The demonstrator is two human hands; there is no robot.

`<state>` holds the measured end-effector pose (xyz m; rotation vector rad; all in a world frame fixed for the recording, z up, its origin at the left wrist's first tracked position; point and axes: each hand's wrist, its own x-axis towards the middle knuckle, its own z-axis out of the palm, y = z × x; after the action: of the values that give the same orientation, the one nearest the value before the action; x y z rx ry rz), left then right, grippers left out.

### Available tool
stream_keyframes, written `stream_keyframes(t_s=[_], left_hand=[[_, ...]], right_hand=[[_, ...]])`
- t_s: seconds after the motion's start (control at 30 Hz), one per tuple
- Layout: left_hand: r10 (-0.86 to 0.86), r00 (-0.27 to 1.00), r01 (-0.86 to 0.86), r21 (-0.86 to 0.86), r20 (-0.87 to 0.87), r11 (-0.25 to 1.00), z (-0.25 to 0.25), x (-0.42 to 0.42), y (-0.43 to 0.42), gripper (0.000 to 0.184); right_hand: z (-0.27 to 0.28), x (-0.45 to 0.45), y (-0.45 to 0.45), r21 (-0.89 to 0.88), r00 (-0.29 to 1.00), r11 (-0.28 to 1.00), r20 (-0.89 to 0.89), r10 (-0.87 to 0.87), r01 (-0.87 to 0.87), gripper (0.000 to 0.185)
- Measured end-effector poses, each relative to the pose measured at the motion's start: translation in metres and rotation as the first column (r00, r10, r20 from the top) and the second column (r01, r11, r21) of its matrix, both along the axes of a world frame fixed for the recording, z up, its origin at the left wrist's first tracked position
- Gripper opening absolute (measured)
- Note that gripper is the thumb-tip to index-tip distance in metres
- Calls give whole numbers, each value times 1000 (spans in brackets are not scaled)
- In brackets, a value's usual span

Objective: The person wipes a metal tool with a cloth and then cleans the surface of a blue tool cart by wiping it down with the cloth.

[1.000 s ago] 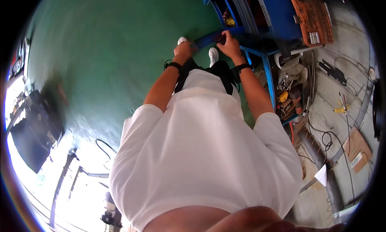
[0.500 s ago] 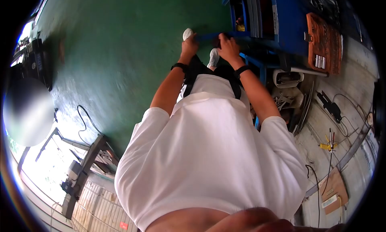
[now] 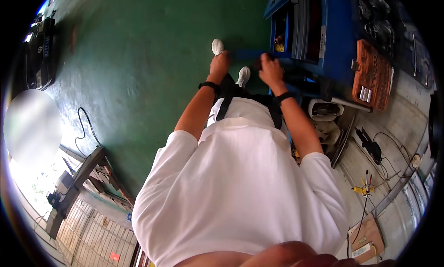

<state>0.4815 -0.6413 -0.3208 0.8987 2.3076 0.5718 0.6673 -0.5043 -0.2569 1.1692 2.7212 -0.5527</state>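
My left hand (image 3: pixel 219 64) is closed at the left end of a long blue strip (image 3: pixel 247 54) that runs across in front of my legs. The other end of the strip reaches my right hand (image 3: pixel 272 72), beside the blue cabinet (image 3: pixel 340 45). My right hand is closed, with something dark (image 3: pixel 259 63) at its fingers, blurred and too small to name. Both wrists wear black bands. Below the hands my white shoes (image 3: pixel 243 76) stand on the green floor (image 3: pixel 152 49).
An orange socket case (image 3: pixel 372 77) lies open to the right, past the cabinet. Nearby are a white container (image 3: pixel 325 110), cables and a yellow-handled tool (image 3: pixel 363 189). A bench frame (image 3: pixel 76 190) stands at lower left, a black car (image 3: pixel 39 54) at upper left.
The view has shifted, so the cabinet and my hands sit lower in the picture. My right hand has come a little closer to my body, and the hands are slightly farther apart.
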Motion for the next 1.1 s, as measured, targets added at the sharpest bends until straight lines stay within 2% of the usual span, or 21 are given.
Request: stream_keyframes(t_s=[0.07, 0.17, 0.2, 0.27, 0.3, 0.4, 0.43, 0.47, 0.5, 0.53, 0.63, 0.7, 0.73, 0.8, 0.83, 0.87, 0.9, 0.97, 1.0, 1.07, 1.1], left_hand=[[-28, 1000, 28, -5, 9, 1000, 18, 5, -4, 28], [-54, 998, 50, -83, -37, 995, 11, 0, -6, 35], [-75, 997, 72, -71, -34, 995, 17, 0, -7, 35], [-151, 986, 130, -224, -77, 966, 38, 0, 0, 30], [-181, 981, 163, -201, -74, 966, 45, 1, 5, 30], [-220, 974, 201, -268, -43, 942, 57, 2, 9, 35], [-311, 949, 283, -316, -42, 905, 57, 3, 10, 37], [-403, 914, 361, -366, -42, 858, 56, 0, 14, 39], [-481, 876, 413, -478, -23, 775, 61, 2, 22, 39], [-510, 860, 432, -485, -33, 760, 66, 2, 25, 39], [-701, 708, 594, -462, -89, 659, 84, 14, 44, 38], [-663, 741, 653, -115, -106, 749, 124, 32, 65, 33], [-668, 736, 659, -113, -109, 744, 150, 44, 75, 33], [-678, 725, 683, 249, -118, 686, 202, 72, 89, 30], [-686, 719, 688, 255, -115, 679, 212, 83, 97, 30], [-675, 721, 673, 395, -160, 625, 219, 94, 104, 29], [-657, 726, 647, 526, -203, 552, 224, 104, 112, 27], [-611, 736, 647, 569, -292, 507, 229, 125, 127, 28], [-552, 744, 649, 602, -377, 465, 230, 133, 135, 29], [-490, 780, 611, 645, -390, 459, 225, 150, 149, 27], [-429, 813, 571, 686, -394, 452, 221, 155, 154, 25]], right_hand=[[-15, -15, -20, -85, 970, 970, -107, 217, -226, 53], [3, -19, -31, -129, 949, 943, -129, 289, -305, 52], [5, -13, -28, -120, 955, 951, -122, 270, -284, 52], [8, 6, -7, -101, 985, 982, -68, 155, -162, 44], [10, 14, -2, -73, 996, 994, -36, 81, -83, 45], [6, 16, -4, -50, 996, 999, -85, -18, 13, 44], [13, 15, -4, -192, 994, 981, -111, 18, -39, 39], [21, 16, -1, -186, 992, 982, -124, -8, -16, 39], [35, 18, -4, -259, 973, 957, -219, 74, -131, 39], [49, 20, -7, -312, 935, 916, -321, 148, -252, 38], [127, 50, -10, -190, 871, 974, -491, 13, -122, 37], [175, 85, -16, -67, 765, 993, -633, -120, 101, 37], [188, 106, -15, -1, 694, 970, -698, -176, 244, 37], [208, 152, -12, 128, 684, 858, -666, -298, 498, 40], [205, 172, -6, 189, 647, 788, -694, -315, 586, 41], [198, 190, 1, 245, 610, 705, -722, -326, 666, 43], [187, 203, 5, 251, 611, 697, -720, -330, 672, 43], [165, 220, 14, 69, 384, 576, -808, -448, 815, 42], [160, 218, 16, 72, 383, 574, -810, -443, 816, 42], [153, 204, 16, 77, 417, 587, -779, -469, 806, 38], [150, 200, 16, 169, 523, 639, -742, -419, 751, 35]])
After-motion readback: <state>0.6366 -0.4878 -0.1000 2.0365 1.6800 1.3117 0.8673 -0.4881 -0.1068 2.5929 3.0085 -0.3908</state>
